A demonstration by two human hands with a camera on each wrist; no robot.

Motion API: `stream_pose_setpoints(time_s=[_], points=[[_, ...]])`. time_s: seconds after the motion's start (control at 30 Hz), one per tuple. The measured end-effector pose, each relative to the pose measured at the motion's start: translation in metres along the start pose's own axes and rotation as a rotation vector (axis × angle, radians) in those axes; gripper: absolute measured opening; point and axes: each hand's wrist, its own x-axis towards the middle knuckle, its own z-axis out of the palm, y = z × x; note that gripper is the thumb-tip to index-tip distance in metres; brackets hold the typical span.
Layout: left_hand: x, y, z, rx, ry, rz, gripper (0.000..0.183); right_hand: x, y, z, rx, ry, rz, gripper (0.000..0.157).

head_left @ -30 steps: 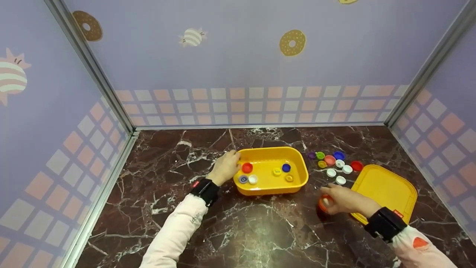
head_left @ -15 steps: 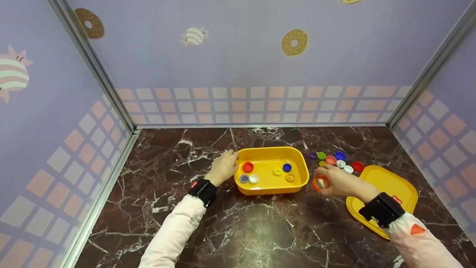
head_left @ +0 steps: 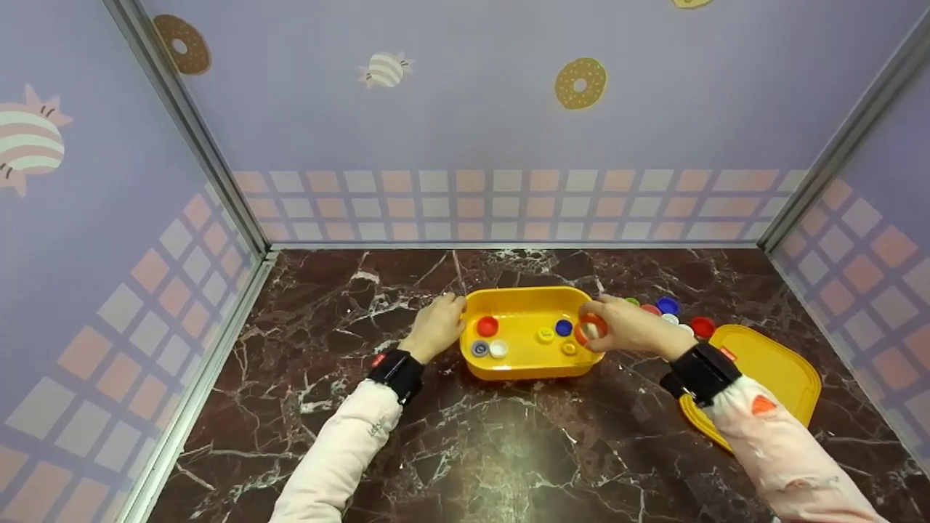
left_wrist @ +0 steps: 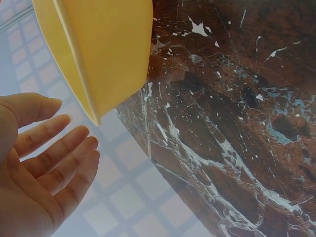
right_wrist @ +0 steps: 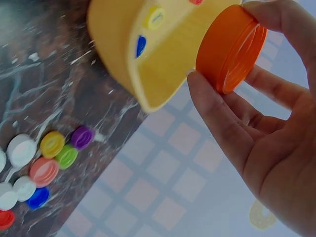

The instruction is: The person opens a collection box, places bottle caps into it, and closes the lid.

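Note:
An orange bottle cap [right_wrist: 224, 49] is pinched between the thumb and fingers of my right hand [head_left: 626, 325]. In the head view this hand is over the right end of a yellow plastic box [head_left: 534, 372]. Inside the box lie several caps: a red cap [head_left: 487, 326], a grey cap [head_left: 480, 349], a white cap [head_left: 498, 349], a blue cap [head_left: 564, 327] and yellow ones. At the box's left end is my left hand [head_left: 436, 327]. Its fingers are loosely bent beside the rim and hold nothing, as the left wrist view [left_wrist: 54, 158] confirms.
Right of the box, a cluster of loose caps includes a purple cap [right_wrist: 82, 137], a green cap [right_wrist: 66, 156] and a salmon cap [right_wrist: 44, 171]. A yellow lid [head_left: 770, 370] lies on the dark marbled table [head_left: 465, 450]. Patterned walls [head_left: 465, 123] enclose three sides.
My right hand has lifted the orange cap from the table right of the box and carried it left and away from me, over the box's right end. The left hand has stayed put.

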Motion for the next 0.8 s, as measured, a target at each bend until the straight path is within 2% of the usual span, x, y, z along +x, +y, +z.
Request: stream_pose_setpoints(time_s=[0.2,0.5,0.67,0.8], points=[[-0.001,-0.002,0.001,0.007,0.02,0.004,0.011,0.022,-0.001,0.005,0.017,-0.021,0.0,0.04],[-0.003,-0.004,-0.001,0.011,0.029,0.007,0.009,0.045,0.004,0.022,0.048,-0.071,-0.009,0.038],[-0.004,-0.004,-0.001,0.015,0.033,0.015,0.01,0.055,0.003,0.031,0.06,-0.145,0.002,0.036],[-0.006,-0.004,-0.002,0.021,0.028,0.011,0.012,0.06,-0.002,0.037,0.073,-0.228,0.075,0.036]])
